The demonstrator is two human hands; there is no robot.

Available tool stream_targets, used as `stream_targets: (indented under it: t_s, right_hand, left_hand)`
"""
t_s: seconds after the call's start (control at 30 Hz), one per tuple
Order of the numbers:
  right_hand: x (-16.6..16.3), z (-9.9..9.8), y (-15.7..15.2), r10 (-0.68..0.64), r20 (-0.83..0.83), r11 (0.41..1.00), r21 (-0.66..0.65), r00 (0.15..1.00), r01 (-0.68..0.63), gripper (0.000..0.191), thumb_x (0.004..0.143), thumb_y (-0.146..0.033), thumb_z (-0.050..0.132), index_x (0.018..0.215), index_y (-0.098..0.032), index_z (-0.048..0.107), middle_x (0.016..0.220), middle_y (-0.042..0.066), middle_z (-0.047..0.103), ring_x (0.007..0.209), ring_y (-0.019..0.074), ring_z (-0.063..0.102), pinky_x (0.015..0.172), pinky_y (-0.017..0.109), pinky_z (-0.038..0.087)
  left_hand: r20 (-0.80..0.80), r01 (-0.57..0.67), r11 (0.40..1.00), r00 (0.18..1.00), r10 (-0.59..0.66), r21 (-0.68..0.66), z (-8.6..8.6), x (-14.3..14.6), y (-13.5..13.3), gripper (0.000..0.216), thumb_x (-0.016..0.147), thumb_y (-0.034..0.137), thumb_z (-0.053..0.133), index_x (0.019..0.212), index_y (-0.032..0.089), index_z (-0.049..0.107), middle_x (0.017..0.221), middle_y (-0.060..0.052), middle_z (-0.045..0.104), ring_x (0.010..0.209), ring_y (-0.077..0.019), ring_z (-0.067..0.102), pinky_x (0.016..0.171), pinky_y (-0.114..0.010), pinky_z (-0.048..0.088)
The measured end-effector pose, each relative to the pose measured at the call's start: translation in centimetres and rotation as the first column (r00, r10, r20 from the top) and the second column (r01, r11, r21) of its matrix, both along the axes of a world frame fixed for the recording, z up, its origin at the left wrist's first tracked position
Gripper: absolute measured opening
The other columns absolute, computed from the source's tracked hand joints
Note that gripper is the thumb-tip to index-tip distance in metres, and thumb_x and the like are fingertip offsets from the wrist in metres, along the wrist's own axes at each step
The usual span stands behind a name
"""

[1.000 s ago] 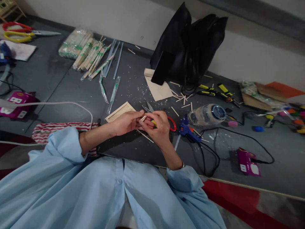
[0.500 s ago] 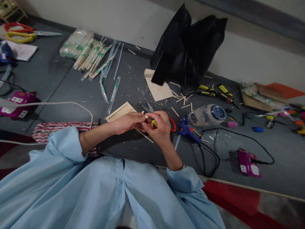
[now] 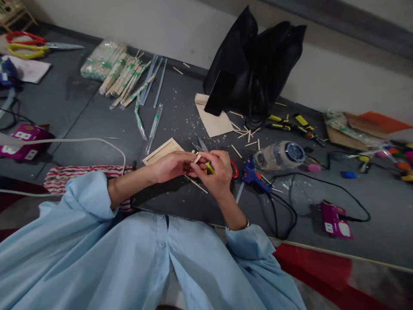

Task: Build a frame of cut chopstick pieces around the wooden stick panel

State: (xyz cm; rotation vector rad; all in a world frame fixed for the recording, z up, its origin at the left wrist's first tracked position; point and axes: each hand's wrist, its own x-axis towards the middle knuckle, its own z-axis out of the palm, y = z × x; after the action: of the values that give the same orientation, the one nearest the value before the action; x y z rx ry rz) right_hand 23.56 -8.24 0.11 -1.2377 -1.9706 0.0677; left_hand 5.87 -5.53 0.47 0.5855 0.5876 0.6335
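Between my fingertips is a small bundle of short wooden sticks [image 3: 197, 158], partly covered by the fingers. My left hand [image 3: 176, 165] closes on it from the left, and my right hand [image 3: 217, 171] pinches it from the right. Beside my left hand lies a flat panel of wooden sticks in a frame [image 3: 163, 150]. Under my right hand rests a pair of scissors [image 3: 202, 144], its blades and part of the red and yellow handles showing. A loose wooden stick [image 3: 196, 184] lies on the table below the hands.
To the right are a blue glue gun [image 3: 253, 175], a plastic bottle [image 3: 279, 156] and a purple box with a cord [image 3: 336, 219]. Behind stand a black bag [image 3: 258, 64] and a phone [image 3: 221, 92]. Wrapped chopsticks [image 3: 124, 79] and a striped cloth [image 3: 77, 177] are at left.
The small piece between my fingertips has turned, so more of its length shows now. Both hands stay in nearly the same place, with the fingers slightly shifted.
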Motion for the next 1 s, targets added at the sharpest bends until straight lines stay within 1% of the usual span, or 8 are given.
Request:
stream_targets:
  t_s: [0.13,0.27,0.4,0.53,0.67,0.83,0.93,1.0]
  right_hand:
    - [0.06,-0.15,0.09,-0.007,0.016,1.0,-0.018,1.0,0.008,0.029,0.087,-0.039,0.072,0.112,-0.026,0.07,0.1,0.007,0.064,0.095,0.0241,0.063,0.085,0.042,0.055]
    - [0.09,-0.14,0.09,-0.008,0.025,0.999,-0.033,1.0,0.008,0.03,0.087,-0.041,0.072,0.113,-0.026,0.069,0.101,0.008,0.064,0.096,0.024,0.062,0.085,0.042,0.054]
    - [-0.08,-0.13,0.03,-0.008,0.047,1.0,0.005,0.999,0.008,0.029,0.087,-0.038,0.071,0.114,-0.026,0.069,0.1,0.008,0.064,0.096,0.0237,0.063,0.083,0.04,0.054]
    - [-0.18,-0.28,0.04,0.002,0.06,1.0,-0.003,0.998,-0.002,0.029,0.088,-0.034,0.069,0.115,-0.026,0.069,0.1,0.008,0.064,0.097,0.0248,0.062,0.086,0.042,0.054]
    - [-0.22,-0.34,0.03,0.005,0.039,1.0,-0.028,0.999,-0.004,0.03,0.086,-0.03,0.069,0.116,-0.025,0.069,0.101,0.008,0.064,0.099,0.0253,0.062,0.088,0.043,0.053]
    - [-0.35,-0.02,-0.02,-0.015,0.085,1.0,0.025,0.996,0.013,0.024,0.085,-0.029,0.068,0.109,-0.025,0.067,0.096,0.007,0.065,0.095,0.0244,0.063,0.084,0.041,0.055]
    - [-0.33,0.17,-0.04,0.001,0.068,0.997,0.072,0.998,-0.006,0.022,0.084,-0.029,0.069,0.105,-0.024,0.065,0.094,0.007,0.065,0.091,0.0238,0.064,0.08,0.04,0.056]
    - [-0.26,0.22,-0.07,0.011,0.055,0.997,0.071,0.998,-0.014,0.022,0.084,-0.03,0.069,0.105,-0.024,0.065,0.093,0.007,0.065,0.091,0.0235,0.064,0.079,0.039,0.056]
  left_hand:
    - [0.015,0.049,0.999,0.999,-0.048,-0.008,-0.19,-0.11,0.08,0.034,0.079,0.04,0.076,0.096,0.01,0.077,0.097,-0.016,0.077,0.09,-0.0215,0.071,0.086,-0.034,0.052]
    - [0.023,0.028,0.999,0.999,-0.029,0.017,-0.29,-0.17,0.11,0.035,0.077,0.04,0.08,0.095,0.01,0.078,0.092,-0.015,0.078,0.084,-0.0198,0.072,0.088,-0.034,0.051]
    - [0.037,0.01,1.0,0.999,-0.01,-0.003,-0.5,-0.08,0.09,0.035,0.075,0.04,0.083,0.091,0.01,0.078,0.089,-0.014,0.078,0.08,-0.0193,0.072,0.09,-0.034,0.051]
    - [0.015,-0.011,0.999,1.0,0.011,-0.033,-0.57,-0.01,0.05,0.033,0.074,0.038,0.082,0.089,0.009,0.078,0.087,-0.014,0.079,0.081,-0.0202,0.073,0.091,-0.035,0.051]
    - [-0.002,-0.015,1.0,1.0,0.015,-0.02,-0.49,0.0,-0.05,0.035,0.073,0.039,0.084,0.09,0.009,0.078,0.09,-0.015,0.079,0.083,-0.0206,0.073,0.09,-0.034,0.05]
    - [-0.001,0.029,0.999,1.0,-0.029,0.012,-0.36,-0.15,-0.01,0.034,0.073,0.038,0.082,0.09,0.009,0.078,0.091,-0.015,0.079,0.086,-0.0218,0.073,0.09,-0.035,0.049]
    - [0.006,0.075,0.997,0.997,-0.075,0.033,-0.14,-0.34,0.18,0.031,0.075,0.037,0.08,0.091,0.009,0.078,0.091,-0.015,0.079,0.089,-0.0231,0.073,0.092,-0.036,0.049]
    - [0.007,0.097,0.995,0.995,-0.097,0.037,0.08,-0.47,0.28,0.032,0.077,0.039,0.078,0.091,0.01,0.079,0.09,-0.014,0.079,0.09,-0.0234,0.073,0.091,-0.036,0.049]
